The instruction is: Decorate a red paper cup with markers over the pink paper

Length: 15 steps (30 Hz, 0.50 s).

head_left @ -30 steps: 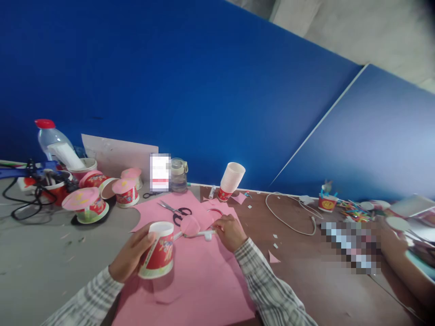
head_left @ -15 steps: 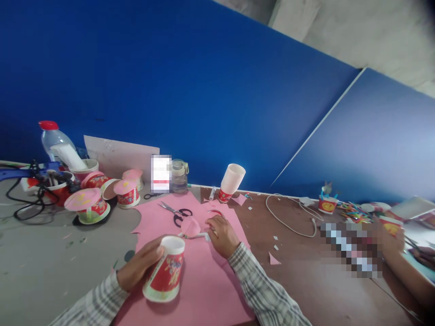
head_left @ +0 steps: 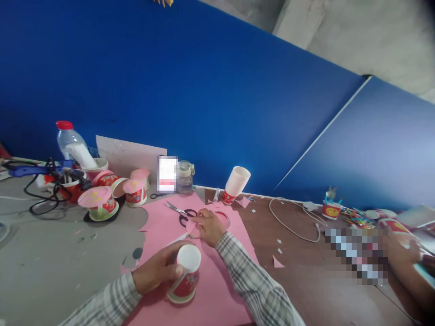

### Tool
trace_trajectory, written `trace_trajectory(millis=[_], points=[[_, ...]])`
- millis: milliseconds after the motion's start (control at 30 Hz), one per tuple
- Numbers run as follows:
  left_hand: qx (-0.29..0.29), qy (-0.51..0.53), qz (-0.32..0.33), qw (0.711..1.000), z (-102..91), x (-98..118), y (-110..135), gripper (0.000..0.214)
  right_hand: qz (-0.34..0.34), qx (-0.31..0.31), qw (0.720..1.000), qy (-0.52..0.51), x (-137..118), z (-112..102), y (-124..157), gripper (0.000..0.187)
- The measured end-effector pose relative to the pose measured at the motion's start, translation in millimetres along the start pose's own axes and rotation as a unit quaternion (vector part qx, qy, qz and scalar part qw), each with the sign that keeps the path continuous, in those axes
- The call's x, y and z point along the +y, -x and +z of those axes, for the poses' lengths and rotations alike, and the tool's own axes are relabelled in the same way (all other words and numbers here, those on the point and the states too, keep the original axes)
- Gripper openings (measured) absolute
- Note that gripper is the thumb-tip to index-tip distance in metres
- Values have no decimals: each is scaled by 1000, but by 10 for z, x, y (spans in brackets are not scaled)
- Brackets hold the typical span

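Observation:
My left hand (head_left: 158, 270) is wrapped round the side of a red printed paper cup (head_left: 186, 286) with a white base facing up. The cup sits wide rim down, slightly tilted, over a large pink paper sheet (head_left: 217, 290). Over the middle of the sheet, my right hand (head_left: 210, 227) has its fingertips closed on a small pink paper piece (head_left: 191, 227), partly covered by the fingers. Black-handled scissors (head_left: 180, 211) lie just beyond, blades pointing left. Beside my right hand is a thin red curved edge (head_left: 227, 216), its object unclear.
Several pink-topped cups (head_left: 95, 199) stand at left, near a tool with a black cord (head_left: 37, 170) and a bottle (head_left: 68, 136). A leaning cup stack (head_left: 237, 182) is at the back. On the right lie a white cable (head_left: 288, 231), paper scraps (head_left: 277, 261) and a co-worker's hand (head_left: 403, 246).
My right hand has moved left onto the small pink paper piece. My left hand still holds the cup, which has shifted right. The whole view has also shifted slightly.

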State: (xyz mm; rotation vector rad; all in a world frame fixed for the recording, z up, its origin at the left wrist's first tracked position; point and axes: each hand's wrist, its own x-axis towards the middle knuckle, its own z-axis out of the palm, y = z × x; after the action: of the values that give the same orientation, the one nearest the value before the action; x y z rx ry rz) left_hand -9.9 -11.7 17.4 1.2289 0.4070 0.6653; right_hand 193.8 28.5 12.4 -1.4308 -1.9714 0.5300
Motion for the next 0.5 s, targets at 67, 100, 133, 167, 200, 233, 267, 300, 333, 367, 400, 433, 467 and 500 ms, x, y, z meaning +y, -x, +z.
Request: trace_trajectory(millis=[67, 100, 133, 167, 200, 233, 267, 300, 333, 367, 400, 433, 467, 500], points=[[3, 2, 8, 1000, 23, 15, -8, 50, 11, 10, 999, -37, 10, 22, -39, 31], [6, 2, 11, 1000, 34, 23, -9, 51, 17, 18, 998, -61, 8, 18, -51, 29], [9, 1, 12, 1000, 42, 32, -10, 51, 24, 29, 995, -87, 2, 3, -57, 27], [13, 0, 14, 1000, 48, 39, -9, 51, 31, 42, 992, -117, -6, -25, -58, 25], [17, -1, 15, 1000, 52, 43, -9, 50, 39, 56, 986, -149, -15, -63, -53, 22], [23, -2, 17, 1000, 54, 45, -8, 50, 48, 70, 979, -185, -24, -111, -43, 20], [28, -6, 20, 999, 54, 42, -8, 49, 58, 83, 970, -223, -33, -163, -28, 17], [33, -10, 24, 999, 53, 35, -9, 48, 67, 93, 958, -264, -42, -218, -6, 14], [39, -16, 29, 999, 52, 25, -10, 48, 76, 98, 943, -308, -53, -270, 22, 11], [45, -22, 34, 998, 51, 12, -11, 48, 84, 101, 927, -353, -66, -316, 55, 11], [53, -27, 39, 997, 50, 0, -12, 48, 90, 100, 908, -397, -81, -352, 92, 13], [61, -31, 45, 997, 51, -11, -12, 48, 94, 99, 888, -440, -99, -376, 132, 15], [69, -34, 50, 996, 52, -18, -11, 48, 96, 99, 865, -482, -118, -386, 173, 18], [77, -36, 55, 995, 56, -20, -9, 48, 98, 100, 844, -518, -137, -383, 214, 19]])
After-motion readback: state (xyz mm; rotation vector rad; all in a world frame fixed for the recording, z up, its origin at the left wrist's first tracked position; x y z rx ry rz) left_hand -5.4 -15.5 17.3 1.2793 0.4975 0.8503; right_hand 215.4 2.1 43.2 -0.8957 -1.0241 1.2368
